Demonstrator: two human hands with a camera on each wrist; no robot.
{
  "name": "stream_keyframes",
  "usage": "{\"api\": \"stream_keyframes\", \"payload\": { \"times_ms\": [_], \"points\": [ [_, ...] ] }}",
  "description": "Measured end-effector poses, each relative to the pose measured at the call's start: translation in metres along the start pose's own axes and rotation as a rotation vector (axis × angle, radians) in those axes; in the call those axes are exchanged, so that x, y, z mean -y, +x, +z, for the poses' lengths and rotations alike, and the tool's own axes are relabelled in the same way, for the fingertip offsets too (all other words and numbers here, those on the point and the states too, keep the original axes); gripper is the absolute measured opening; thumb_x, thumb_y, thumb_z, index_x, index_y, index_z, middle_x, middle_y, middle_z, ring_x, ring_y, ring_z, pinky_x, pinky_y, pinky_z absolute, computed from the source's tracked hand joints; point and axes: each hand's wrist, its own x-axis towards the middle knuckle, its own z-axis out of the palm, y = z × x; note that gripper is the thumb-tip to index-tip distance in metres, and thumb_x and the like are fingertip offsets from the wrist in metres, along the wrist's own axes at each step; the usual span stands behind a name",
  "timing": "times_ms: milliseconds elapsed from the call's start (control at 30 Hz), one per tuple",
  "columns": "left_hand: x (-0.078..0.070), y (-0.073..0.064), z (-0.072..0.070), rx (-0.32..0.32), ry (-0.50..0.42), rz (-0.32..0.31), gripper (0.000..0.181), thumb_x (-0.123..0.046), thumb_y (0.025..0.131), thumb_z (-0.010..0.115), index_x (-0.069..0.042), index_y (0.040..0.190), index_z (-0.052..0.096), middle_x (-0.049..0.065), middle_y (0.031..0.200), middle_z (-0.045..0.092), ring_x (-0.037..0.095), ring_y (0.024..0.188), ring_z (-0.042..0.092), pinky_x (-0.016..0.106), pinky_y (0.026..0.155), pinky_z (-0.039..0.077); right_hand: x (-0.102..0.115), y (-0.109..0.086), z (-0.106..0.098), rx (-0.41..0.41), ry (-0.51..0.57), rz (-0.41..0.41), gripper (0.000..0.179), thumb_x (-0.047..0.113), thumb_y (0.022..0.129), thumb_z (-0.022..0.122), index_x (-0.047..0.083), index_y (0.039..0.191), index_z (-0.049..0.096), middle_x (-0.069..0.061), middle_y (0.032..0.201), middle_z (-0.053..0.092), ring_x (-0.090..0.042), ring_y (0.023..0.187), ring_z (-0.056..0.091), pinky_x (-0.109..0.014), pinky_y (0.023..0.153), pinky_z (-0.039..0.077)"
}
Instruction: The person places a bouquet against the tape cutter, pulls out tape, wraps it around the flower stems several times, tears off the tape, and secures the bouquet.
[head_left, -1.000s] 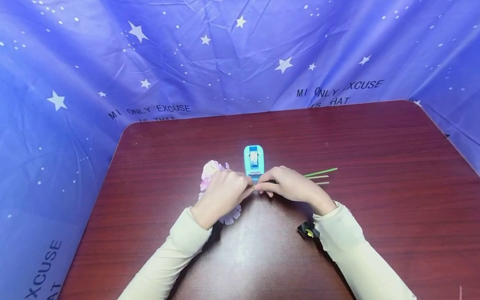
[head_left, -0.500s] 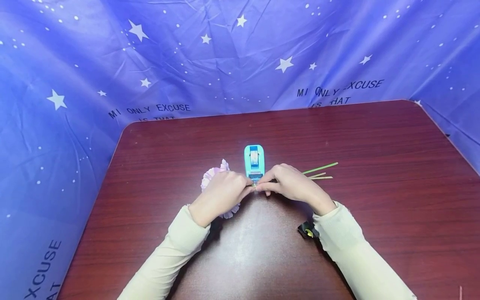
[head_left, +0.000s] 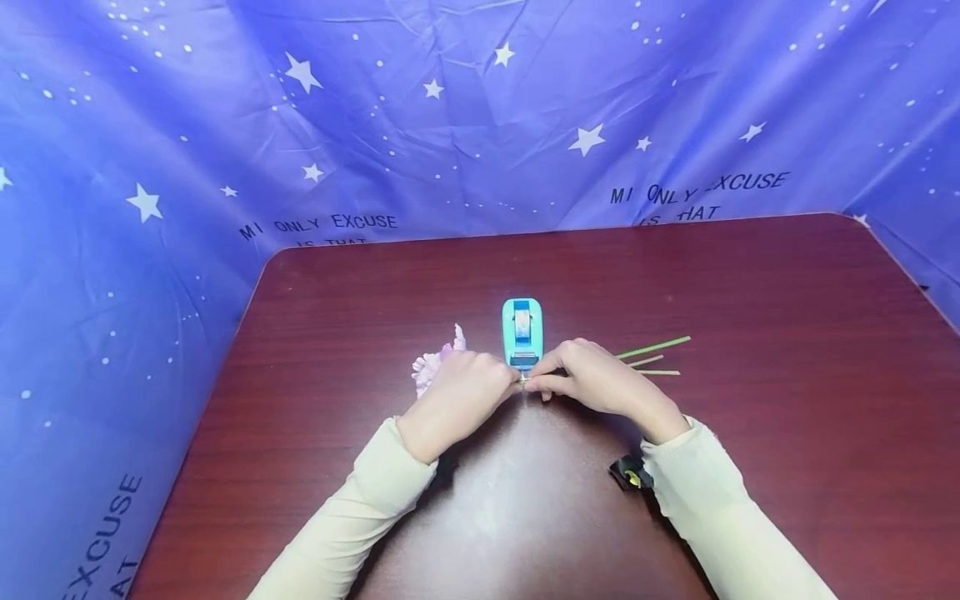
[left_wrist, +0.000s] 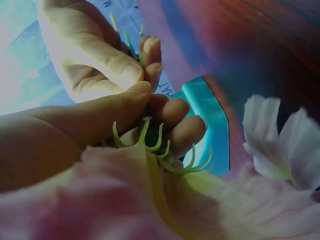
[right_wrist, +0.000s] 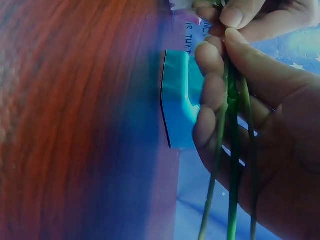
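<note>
My left hand [head_left: 461, 396] pinches the stems of artificial flowers [head_left: 427, 371] just below the blooms. In the left wrist view a pink petal [left_wrist: 115, 195] and curled green sepals fill the foreground. Right beside it, my right hand [head_left: 603, 379] grips the same stems, thumb and fingertips close to the left hand's. The stems [right_wrist: 233, 150], one bright green and two thinner, run across the right palm, their free ends fanning out to the right in the head view. Just beyond the fingertips stands a turquoise tape dispenser [head_left: 522, 321] with a roll of clear tape.
The dark red wooden table [head_left: 787, 350] has rounded far corners. Behind it hangs a blue-purple cloth [head_left: 480, 108] with white stars and lettering. A small black item with a yellow mark [head_left: 628, 473] shows by the right sleeve.
The flowers and stems have turned a little between the hands; fewer petals show below the left hand. Both hands keep their hold by the dispenser. The head view has shifted slightly.
</note>
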Motion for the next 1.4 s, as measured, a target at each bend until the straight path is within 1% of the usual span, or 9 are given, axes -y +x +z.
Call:
{"api": "stream_keyframes", "payload": {
  "times_ms": [67,133,400,600,900,1167,1267,1333,1400],
  "points": [
    [-0.002,0.000,0.001,-0.032,0.048,0.021,0.026,-0.025,0.091,0.069,-0.024,0.065,0.064,-0.007,0.056,0.057,0.013,0.050,0.058,0.032,0.051,0.048,-0.002,-0.002,0.001,0.015,0.038,0.008,0.017,0.028,0.095,0.066,0.019,0.084,0.074,0.010,0.064,0.064,-0.006,0.062,0.057,-0.023,0.064,0.047],
    [-0.004,-0.002,0.001,-0.059,0.096,0.035,0.027,-0.019,0.087,0.072,-0.025,0.063,0.062,-0.008,0.056,0.057,0.012,0.049,0.057,0.029,0.047,0.045,-0.004,-0.002,0.003,0.041,0.088,0.018,0.019,0.028,0.096,0.064,0.017,0.084,0.073,0.008,0.065,0.064,-0.009,0.061,0.058,-0.023,0.062,0.047],
    [-0.004,-0.006,0.004,-0.117,0.200,0.045,0.033,0.000,0.078,0.071,-0.028,0.063,0.063,-0.009,0.054,0.056,0.011,0.049,0.056,0.028,0.046,0.045,-0.011,0.000,0.008,0.189,0.264,0.014,0.035,0.026,0.106,0.045,0.008,0.091,0.070,0.000,0.069,0.064,-0.012,0.059,0.057,-0.026,0.060,0.050],
    [-0.005,-0.005,0.004,-0.120,0.216,0.050,0.032,0.001,0.077,0.070,-0.027,0.064,0.064,-0.010,0.054,0.055,0.010,0.047,0.053,0.028,0.047,0.045,-0.012,0.000,0.004,0.140,0.233,0.003,0.032,0.024,0.105,0.049,0.012,0.084,0.071,0.002,0.066,0.062,-0.010,0.058,0.053,-0.024,0.057,0.047],
    [-0.008,-0.003,0.004,-0.129,0.211,0.037,0.028,-0.003,0.077,0.073,-0.027,0.066,0.066,-0.011,0.056,0.058,0.010,0.051,0.058,0.029,0.047,0.045,-0.011,0.000,0.002,0.071,0.175,0.016,0.027,0.026,0.101,0.057,0.014,0.082,0.072,0.003,0.066,0.062,-0.005,0.059,0.049,-0.022,0.058,0.043],
    [-0.013,-0.002,0.005,-0.152,0.274,0.006,0.029,-0.005,0.074,0.074,-0.028,0.061,0.061,-0.010,0.055,0.057,0.010,0.047,0.054,0.028,0.043,0.043,-0.007,0.000,0.001,0.027,0.087,0.030,0.022,0.027,0.099,0.060,0.016,0.084,0.073,0.005,0.064,0.063,-0.008,0.062,0.058,-0.024,0.067,0.047],
    [-0.015,-0.002,0.005,-0.158,0.282,-0.005,0.027,-0.005,0.075,0.074,-0.028,0.063,0.063,-0.010,0.057,0.060,0.009,0.051,0.058,0.027,0.053,0.049,-0.007,0.000,0.001,0.013,0.066,0.037,0.020,0.027,0.098,0.062,0.017,0.085,0.074,0.005,0.064,0.063,-0.009,0.062,0.058,-0.025,0.067,0.047],
    [-0.017,-0.002,0.005,-0.153,0.284,-0.007,0.022,-0.007,0.077,0.074,-0.026,0.067,0.067,-0.009,0.061,0.063,0.008,0.057,0.062,0.027,0.069,0.054,-0.006,0.000,0.001,0.004,0.056,0.036,0.019,0.027,0.097,0.063,0.017,0.086,0.075,0.006,0.063,0.063,-0.009,0.061,0.058,-0.025,0.067,0.047],
    [-0.018,-0.002,0.003,-0.137,0.286,-0.009,0.017,-0.010,0.080,0.072,-0.025,0.072,0.071,-0.008,0.065,0.066,0.007,0.063,0.066,0.027,0.088,0.053,-0.005,0.000,0.001,-0.006,0.052,0.036,0.018,0.027,0.097,0.064,0.017,0.086,0.075,0.006,0.063,0.063,-0.009,0.061,0.059,-0.025,0.067,0.047]
  ]
}}
